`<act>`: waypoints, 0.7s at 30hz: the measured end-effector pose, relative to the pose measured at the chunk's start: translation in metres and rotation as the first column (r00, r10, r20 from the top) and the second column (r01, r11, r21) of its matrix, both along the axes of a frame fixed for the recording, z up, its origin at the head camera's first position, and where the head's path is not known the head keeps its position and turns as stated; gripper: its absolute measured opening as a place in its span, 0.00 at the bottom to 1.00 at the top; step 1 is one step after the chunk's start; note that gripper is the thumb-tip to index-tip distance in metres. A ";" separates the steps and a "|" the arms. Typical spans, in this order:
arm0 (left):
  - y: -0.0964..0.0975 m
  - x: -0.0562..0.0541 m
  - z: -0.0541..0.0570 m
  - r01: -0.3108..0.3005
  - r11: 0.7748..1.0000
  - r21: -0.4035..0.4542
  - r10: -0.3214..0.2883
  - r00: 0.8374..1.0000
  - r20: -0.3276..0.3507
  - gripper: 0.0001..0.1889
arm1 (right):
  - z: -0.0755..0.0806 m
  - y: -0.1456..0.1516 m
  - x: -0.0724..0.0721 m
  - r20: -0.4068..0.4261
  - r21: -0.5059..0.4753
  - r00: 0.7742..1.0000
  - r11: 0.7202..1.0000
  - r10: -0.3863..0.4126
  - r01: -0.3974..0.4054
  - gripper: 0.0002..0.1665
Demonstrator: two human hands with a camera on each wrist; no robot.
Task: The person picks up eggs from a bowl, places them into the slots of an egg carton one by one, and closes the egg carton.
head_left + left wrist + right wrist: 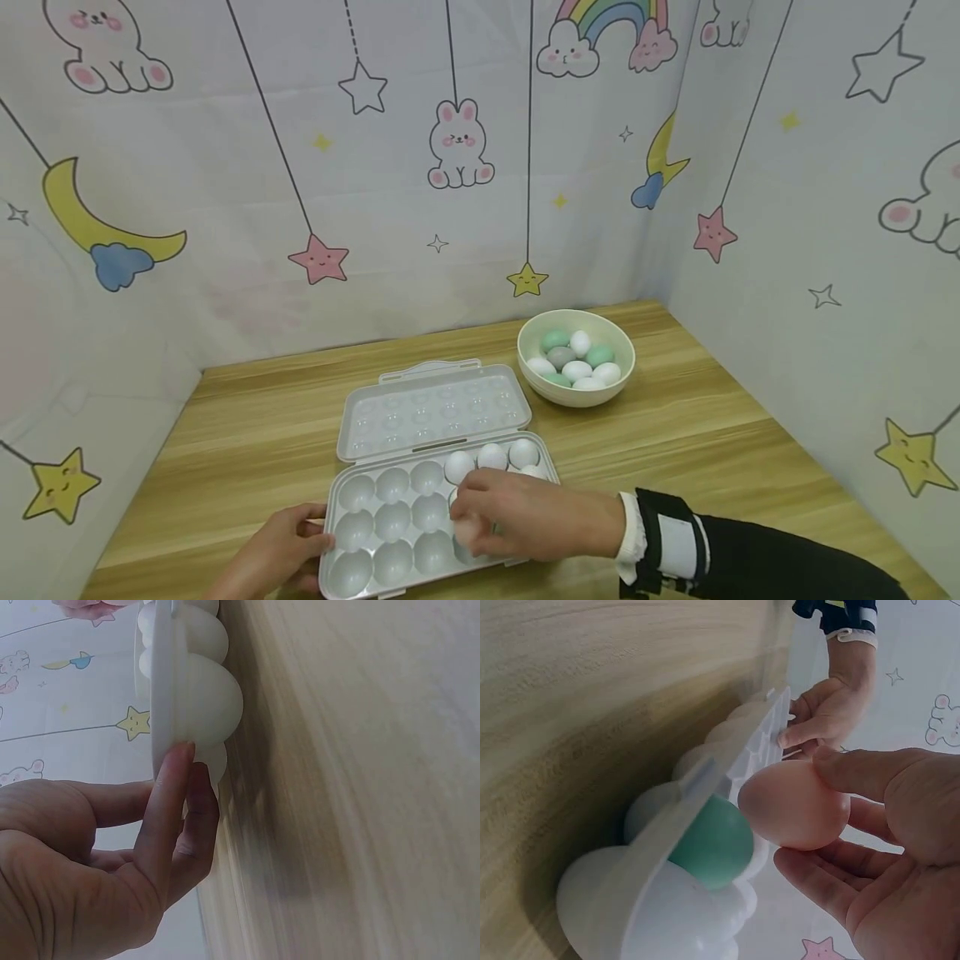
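Note:
A pale plastic egg tray point(392, 521) lies on the table with its clear lid folded back. White eggs point(492, 457) fill cups at its right end; the left-hand cups are bare. My left hand point(273, 550) pinches the tray's left edge, fingers underneath at the cups in the left wrist view. Over the tray's right part, my right hand point(517, 512) holds a pinkish-brown egg point(791, 806) between thumb and fingers. Beside that egg, a green egg point(716, 844) sits in a cup in the right wrist view. From the head, my right hand hides several cups.
A cream bowl point(577, 398) of white, green and grey eggs stands behind the tray to the right. The open lid point(435, 408) extends toward the back. Printed cloth walls point(390, 183) border the wooden table point(247, 425) at the back and sides.

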State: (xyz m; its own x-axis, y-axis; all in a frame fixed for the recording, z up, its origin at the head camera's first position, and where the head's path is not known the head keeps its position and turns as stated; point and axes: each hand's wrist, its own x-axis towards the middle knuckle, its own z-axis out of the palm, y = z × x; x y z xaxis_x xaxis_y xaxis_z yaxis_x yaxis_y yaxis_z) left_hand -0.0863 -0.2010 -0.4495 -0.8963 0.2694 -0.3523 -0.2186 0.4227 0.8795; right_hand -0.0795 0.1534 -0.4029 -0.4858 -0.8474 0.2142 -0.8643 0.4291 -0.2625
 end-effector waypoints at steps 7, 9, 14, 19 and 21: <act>0.001 0.001 0.001 0.000 1.000 -0.003 0.000 1.000 0.002 0.29 | -0.011 -0.002 -0.001 -0.050 0.016 0.999 1.000 0.004 -0.004 0.16; 0.000 0.002 0.001 0.004 1.000 -0.001 -0.004 1.000 0.001 0.28 | -0.013 -0.003 -0.001 -0.053 0.028 0.999 1.000 0.003 -0.001 0.16; 0.001 0.002 0.001 -0.003 1.000 0.000 0.003 1.000 0.005 0.29 | -0.016 -0.005 0.001 -0.050 0.045 0.999 0.999 0.001 0.001 0.13; 0.001 0.001 0.001 -0.007 1.000 0.014 0.007 1.000 0.013 0.29 | -0.020 -0.006 0.002 -0.038 0.049 0.999 0.999 0.001 0.001 0.09; 0.000 0.001 0.000 -0.001 1.000 0.020 0.001 1.000 0.005 0.29 | -0.022 -0.006 0.002 -0.043 0.052 0.999 0.999 0.000 0.002 0.09</act>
State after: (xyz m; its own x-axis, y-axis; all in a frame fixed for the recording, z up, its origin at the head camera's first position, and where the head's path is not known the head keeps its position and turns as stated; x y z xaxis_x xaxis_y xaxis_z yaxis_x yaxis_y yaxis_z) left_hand -0.0851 -0.2013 -0.4490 -0.8946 0.2757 -0.3516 -0.2238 0.4046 0.8867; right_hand -0.0774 0.1477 -0.4247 -0.4778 -0.8576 0.1907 -0.8739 0.4418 -0.2027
